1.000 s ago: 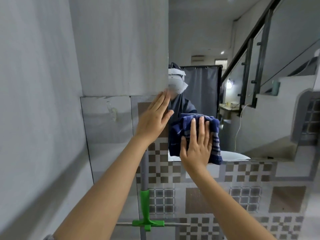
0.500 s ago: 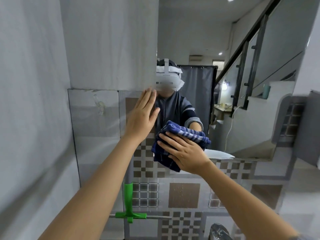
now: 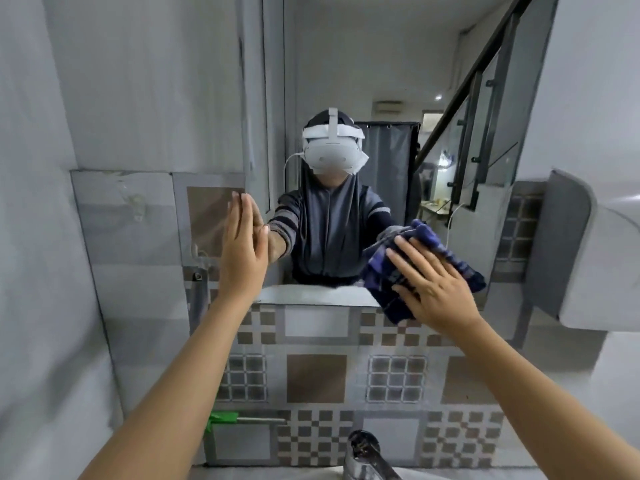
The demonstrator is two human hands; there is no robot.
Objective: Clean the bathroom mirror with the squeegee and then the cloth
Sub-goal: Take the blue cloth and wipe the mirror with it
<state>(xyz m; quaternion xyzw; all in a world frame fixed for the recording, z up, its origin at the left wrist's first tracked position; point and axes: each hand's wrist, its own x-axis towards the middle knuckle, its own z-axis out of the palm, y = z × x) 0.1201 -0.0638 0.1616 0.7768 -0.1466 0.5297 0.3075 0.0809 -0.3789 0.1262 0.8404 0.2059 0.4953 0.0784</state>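
Observation:
The bathroom mirror [image 3: 398, 81] hangs on the wall straight ahead, above patterned tiles. My right hand [image 3: 429, 282] lies flat on a bunched blue striped cloth [image 3: 450, 251], pressing it against the mirror's lower right part, over its bottom edge. My left hand [image 3: 242, 247] is flat and open, fingers together and pointing up, resting at the mirror's left edge. The green squeegee [image 3: 223, 419] leans low against the tiled wall, partly hidden behind my left forearm.
A chrome tap [image 3: 367, 455] rises at the bottom centre, over the basin rim. A grey wall closes in on the left. A white and grey fixture [image 3: 588, 251] juts out at the right, next to the mirror. The mirror reflects a person wearing a headset.
My right hand has slid the cloth from the mirror's lower left to its lower right. The view has swung right and down; the tap has come into sight. My left hand stays at the left edge.

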